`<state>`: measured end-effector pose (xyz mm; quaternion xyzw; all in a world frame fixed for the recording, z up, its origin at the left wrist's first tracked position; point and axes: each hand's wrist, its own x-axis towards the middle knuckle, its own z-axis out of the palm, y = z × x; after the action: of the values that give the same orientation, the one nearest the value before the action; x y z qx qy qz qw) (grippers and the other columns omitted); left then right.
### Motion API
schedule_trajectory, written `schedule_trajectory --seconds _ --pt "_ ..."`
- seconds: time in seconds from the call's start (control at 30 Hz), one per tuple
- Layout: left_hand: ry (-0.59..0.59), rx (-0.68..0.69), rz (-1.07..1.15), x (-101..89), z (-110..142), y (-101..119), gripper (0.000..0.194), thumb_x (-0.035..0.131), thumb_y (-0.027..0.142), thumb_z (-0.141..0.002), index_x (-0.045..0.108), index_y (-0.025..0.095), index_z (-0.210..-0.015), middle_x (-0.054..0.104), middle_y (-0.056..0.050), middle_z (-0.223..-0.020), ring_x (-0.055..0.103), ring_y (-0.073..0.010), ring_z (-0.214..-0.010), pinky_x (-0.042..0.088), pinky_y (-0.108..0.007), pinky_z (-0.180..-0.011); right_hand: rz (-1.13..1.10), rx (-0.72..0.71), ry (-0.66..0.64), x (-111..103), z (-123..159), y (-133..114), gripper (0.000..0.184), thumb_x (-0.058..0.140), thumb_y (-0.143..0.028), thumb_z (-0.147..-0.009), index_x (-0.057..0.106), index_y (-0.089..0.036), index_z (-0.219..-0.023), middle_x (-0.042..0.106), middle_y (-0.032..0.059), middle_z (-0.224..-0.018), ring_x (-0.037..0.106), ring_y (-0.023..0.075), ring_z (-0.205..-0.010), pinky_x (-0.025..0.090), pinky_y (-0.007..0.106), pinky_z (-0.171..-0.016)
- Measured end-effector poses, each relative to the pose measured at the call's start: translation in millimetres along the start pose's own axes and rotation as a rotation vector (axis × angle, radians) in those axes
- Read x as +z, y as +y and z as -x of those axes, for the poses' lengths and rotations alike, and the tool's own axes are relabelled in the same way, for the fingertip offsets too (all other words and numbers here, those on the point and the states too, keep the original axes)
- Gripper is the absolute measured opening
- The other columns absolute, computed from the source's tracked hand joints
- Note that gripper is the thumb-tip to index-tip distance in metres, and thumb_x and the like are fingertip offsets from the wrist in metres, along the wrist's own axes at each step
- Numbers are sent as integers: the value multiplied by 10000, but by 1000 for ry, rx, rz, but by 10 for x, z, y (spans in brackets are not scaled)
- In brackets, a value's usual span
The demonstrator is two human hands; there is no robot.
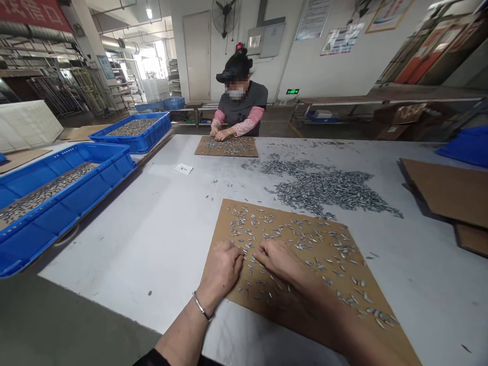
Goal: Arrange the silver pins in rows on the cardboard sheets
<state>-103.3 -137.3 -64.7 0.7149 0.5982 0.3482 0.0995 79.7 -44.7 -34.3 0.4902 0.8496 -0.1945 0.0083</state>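
A brown cardboard sheet (217, 249) lies on the white table in front of me, strewn with small silvery, leaf-shaped metal pieces (316, 236). Over its left part is my left hand (225, 264), with a bangle at the wrist and the fingers curled closed. Close by on the right, my right hand (276, 256) is closed too, thumb and fingertips pressed together among the pieces. Whatever the fingertips pinch is hidden or too small to make out. A narrow gap with a few pieces separates the two hands.
A large heap of the same pieces (324, 189) spreads beyond my sheet. Across the table (152, 223) a co-worker (244, 99) handles pieces on another cardboard sheet (200, 147). Blue trays (114, 157) stand left; stacked cardboard (450, 188) lies right.
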Motion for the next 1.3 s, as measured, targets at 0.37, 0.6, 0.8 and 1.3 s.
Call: schedule_trajectory --seconds 0.37,0.6,0.8,1.3 --pt "-191 37 -353 193 -130 19 259 553 137 -986 691 177 -770 666 -79 -851 588 -228 -801 411 -348 -705 297 -239 139 171 -44 15 251 475 -170 -973 687 -184 -839 716 102 -895 623 223 -844 350 321 -758" --pt "-212 47 -332 178 -158 -1 282 515 101 -974 683 198 -768 658 -72 -847 581 -222 -790 419 -344 -711 219 -338 129 215 30 112 322 441 -195 -1018 693 -214 -818 682 73 -881 595 212 -835 374 342 -821" --pt "-180 48 -270 179 -177 -40 216 543 116 -971 649 185 -796 644 -74 -864 569 -220 -793 436 -345 -735 -2 -259 252 154 169 209 354 393 -266 -1035 724 -217 -918 696 86 -914 624 223 -894 425 337 -840" --pt "-53 215 42 -36 -96 289 230 367 220 -1071 539 227 -918 637 -65 -921 583 -207 -855 489 -346 -785 -962 -64 260 183 580 -127 345 567 -561 -906 650 -227 -928 725 44 -859 673 191 -803 511 295 -691"
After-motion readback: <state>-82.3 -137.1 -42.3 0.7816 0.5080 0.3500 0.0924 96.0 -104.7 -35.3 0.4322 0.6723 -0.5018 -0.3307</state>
